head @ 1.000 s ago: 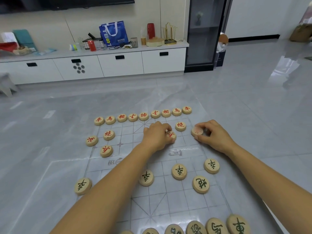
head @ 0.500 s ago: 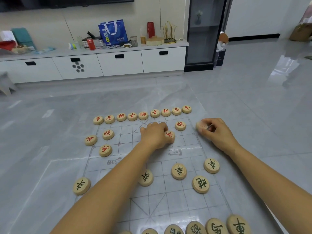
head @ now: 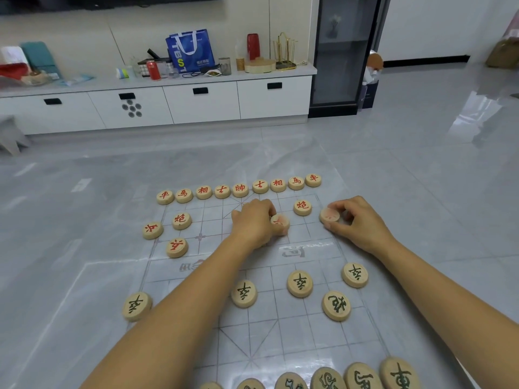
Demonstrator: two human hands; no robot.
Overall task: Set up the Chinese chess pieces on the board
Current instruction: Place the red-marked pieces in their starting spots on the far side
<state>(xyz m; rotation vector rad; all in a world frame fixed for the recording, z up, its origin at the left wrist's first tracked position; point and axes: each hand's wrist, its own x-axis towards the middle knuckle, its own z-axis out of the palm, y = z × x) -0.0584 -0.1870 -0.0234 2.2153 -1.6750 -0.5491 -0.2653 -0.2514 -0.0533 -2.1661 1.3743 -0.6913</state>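
A clear plastic chess board [head: 252, 327] lies on the floor. Red-lettered wooden pieces form a far back row [head: 240, 189], with two red cannons [head: 302, 206] and two red soldiers [head: 177, 247] behind the river. My left hand [head: 254, 224] grips a red soldier piece [head: 280, 222] near the board's middle. At the right edge, my right hand [head: 356, 223] holds another red piece [head: 329, 216], tilted up. Green-lettered pieces [head: 299, 283] stand on the near half, and more line the near edge [head: 362, 377].
A long white cabinet [head: 168, 105] with a blue bag [head: 189, 51], cans and jars runs along the back wall. A dark glass cabinet [head: 342, 51] stands right of it. Glossy grey floor tiles surround the board.
My right hand has lifted its red piece slightly and tipped it up at the board's right edge. The left hand has barely shifted with its red soldier.
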